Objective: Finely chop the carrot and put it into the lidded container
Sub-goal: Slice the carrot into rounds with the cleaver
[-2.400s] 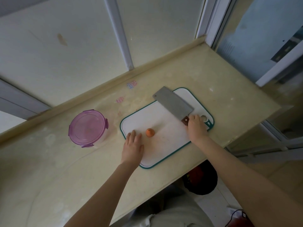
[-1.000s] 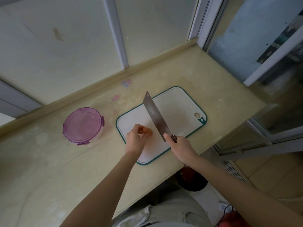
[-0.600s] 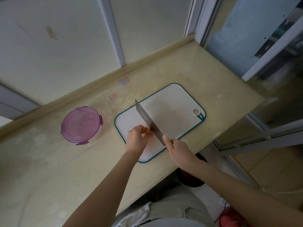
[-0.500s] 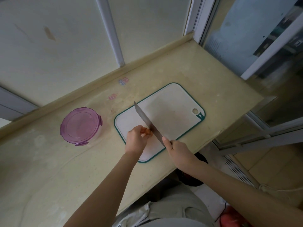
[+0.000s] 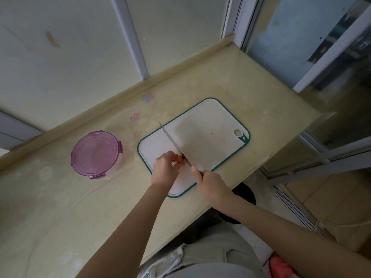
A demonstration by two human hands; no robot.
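Carrot [image 5: 178,159], one small orange piece, sits on the near-left part of a white cutting board [image 5: 210,137] with a green rim. It is half hidden under the left hand [image 5: 164,169], whose curled fingers pinch it from the left and hold it to the board. Just to the right, the right hand [image 5: 210,183] is wrapped around the handle of a knife [image 5: 174,143], fingers closed tight on it. The blade stands on edge and runs away from that hand, slanting to the far left. Its lower part meets the carrot's right side, right beside the left fingertips. The board lies at an angle on a pale yellow counter [image 5: 60,207], near the front edge. Left of the board and apart from it stands the round lidded container [image 5: 96,154], its purple lid clipped on. Farther back, two small pinkish stickers [image 5: 148,97] mark the counter near the raised back edge. Behind that rises a window frame [image 5: 130,37].
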